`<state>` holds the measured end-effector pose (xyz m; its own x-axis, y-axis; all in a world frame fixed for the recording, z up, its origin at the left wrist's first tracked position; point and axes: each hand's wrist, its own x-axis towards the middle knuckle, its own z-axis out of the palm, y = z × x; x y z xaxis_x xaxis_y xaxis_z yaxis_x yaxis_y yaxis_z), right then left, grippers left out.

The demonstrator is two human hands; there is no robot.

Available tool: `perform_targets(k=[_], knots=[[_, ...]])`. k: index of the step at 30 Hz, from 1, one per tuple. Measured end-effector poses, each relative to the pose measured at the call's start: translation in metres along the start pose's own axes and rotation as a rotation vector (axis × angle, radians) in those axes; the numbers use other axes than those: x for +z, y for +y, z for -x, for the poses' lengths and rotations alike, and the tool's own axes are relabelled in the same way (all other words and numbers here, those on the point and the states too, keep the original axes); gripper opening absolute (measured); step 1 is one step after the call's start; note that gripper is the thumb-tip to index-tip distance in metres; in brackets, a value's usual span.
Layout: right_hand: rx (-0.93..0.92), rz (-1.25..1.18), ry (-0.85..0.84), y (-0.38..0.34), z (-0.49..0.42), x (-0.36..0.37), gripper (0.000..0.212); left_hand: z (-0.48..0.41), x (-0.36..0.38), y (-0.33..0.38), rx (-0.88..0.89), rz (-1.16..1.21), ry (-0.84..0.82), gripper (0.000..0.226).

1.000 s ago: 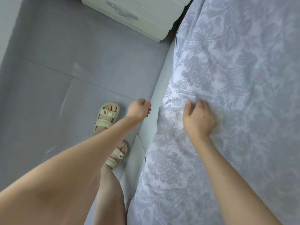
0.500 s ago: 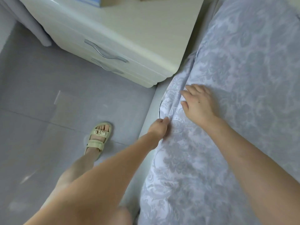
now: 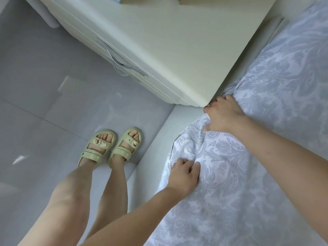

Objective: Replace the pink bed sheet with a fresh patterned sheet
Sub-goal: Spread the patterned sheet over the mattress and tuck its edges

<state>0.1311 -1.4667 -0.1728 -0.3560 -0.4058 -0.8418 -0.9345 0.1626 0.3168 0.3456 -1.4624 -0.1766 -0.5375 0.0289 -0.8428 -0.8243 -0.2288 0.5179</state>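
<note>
We see the patterned sheet (image 3: 248, 174) spread over the bed, its edge hanging over the bed's side just left of both hands. The left hand (image 3: 184, 174) lies palm down on the sheet near that edge, fingers (image 3: 190, 166) curled and bunching the cloth. The right hand (image 3: 223, 116) sits beyond it, pressed against the corner of the bedside cabinet (image 3: 168, 41), fingers closed on a fold of the sheet. To the left of the hands, two sandalled feet (image 3: 113, 146) stand on the grey floor (image 3: 44, 112).

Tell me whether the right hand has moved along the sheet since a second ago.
Yes. The right hand has moved up the patterned sheet edge, reaching the nightstand corner.
</note>
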Motion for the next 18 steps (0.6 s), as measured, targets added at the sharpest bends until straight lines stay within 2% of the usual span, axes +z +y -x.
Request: perform_targets(k=[3, 4, 5, 7, 9, 11, 13, 15, 17, 18], knots=[[-0.234, -0.098, 0.142, 0.008, 0.009, 0.002, 0.016, 0.006, 0.005, 0.002, 0.056, 0.085, -0.022, 0.040], [-0.289, -0.154, 0.200, 0.013, 0.016, 0.004, 0.006, 0.008, 0.006, 0.002, 0.060, 0.121, -0.046, 0.039], [-0.324, -0.222, 0.221, 0.019, 0.024, 0.006, 0.006, 0.008, 0.007, 0.003, 0.071, 0.165, -0.068, 0.040], [-0.325, -0.267, 0.077, 0.026, 0.038, 0.003, 0.002, 0.008, 0.008, 0.007, 0.067, 0.241, -0.111, 0.042], [-0.250, -0.256, -0.157, 0.026, 0.038, -0.003, 0.018, 0.007, 0.006, 0.011, 0.046, 0.280, -0.163, 0.039], [-0.255, -0.201, -0.349, 0.013, 0.028, -0.012, 0.033, 0.007, 0.004, 0.013, 0.011, 0.294, -0.202, 0.031], [-0.265, -0.084, -0.489, -0.005, 0.013, -0.013, 0.039, 0.004, -0.002, 0.014, -0.005, 0.255, -0.212, 0.030], [-0.218, 0.012, -0.585, -0.017, 0.005, -0.007, 0.042, -0.001, -0.010, 0.011, -0.016, 0.157, -0.100, 0.034], [-0.159, 0.086, -0.635, -0.018, 0.000, -0.003, 0.045, -0.002, -0.019, 0.006, 0.018, 0.020, 0.086, 0.028], [-0.135, 0.101, -0.660, -0.016, -0.001, -0.002, 0.043, 0.000, -0.020, 0.005, 0.034, -0.047, 0.115, 0.028]])
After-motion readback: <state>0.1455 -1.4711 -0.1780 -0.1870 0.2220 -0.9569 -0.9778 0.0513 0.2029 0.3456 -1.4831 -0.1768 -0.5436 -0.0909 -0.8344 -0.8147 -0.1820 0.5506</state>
